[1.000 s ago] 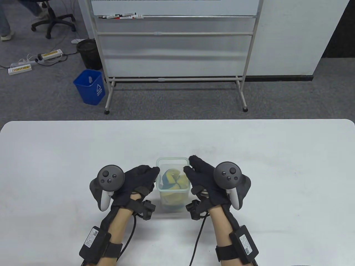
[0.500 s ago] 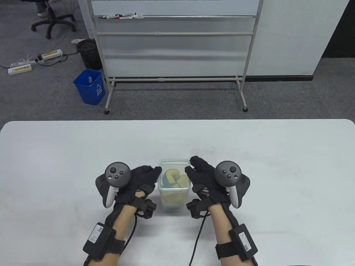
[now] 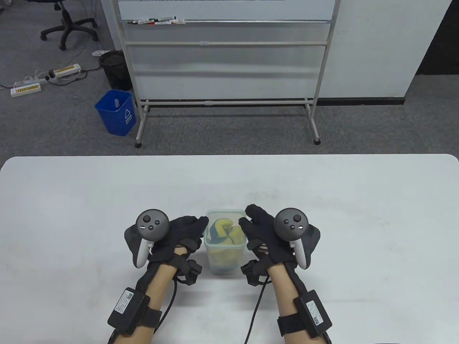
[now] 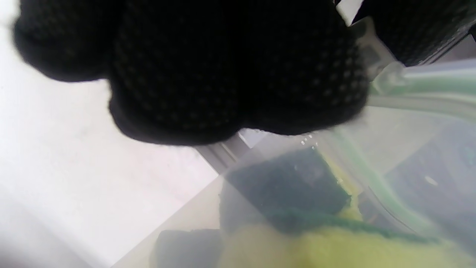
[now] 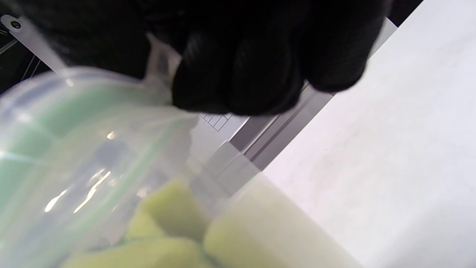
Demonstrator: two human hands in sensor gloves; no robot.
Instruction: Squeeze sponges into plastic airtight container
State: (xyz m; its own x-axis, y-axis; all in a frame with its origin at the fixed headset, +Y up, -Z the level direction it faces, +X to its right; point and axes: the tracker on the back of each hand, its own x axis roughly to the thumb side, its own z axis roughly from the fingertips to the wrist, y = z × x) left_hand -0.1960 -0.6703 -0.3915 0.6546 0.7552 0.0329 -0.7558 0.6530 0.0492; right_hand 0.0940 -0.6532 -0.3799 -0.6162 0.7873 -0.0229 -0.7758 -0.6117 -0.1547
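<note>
A clear plastic container with a pale green rim stands on the white table, near its front edge. Yellow and dark blue-green sponges are crammed inside it. My left hand presses against the container's left side near the rim. My right hand holds its right rim. In the left wrist view my curled fingers lie over the rim, with a dark sponge behind the wall. In the right wrist view my fingers grip the green-sealed rim above yellow sponges.
A whiteboard stand stands on the carpet beyond the table's far edge. A blue bin and a black bin are to its left.
My left hand has moved right, up against the container. The container has shifted slightly to the right. My right hand has edged a little to the left.
</note>
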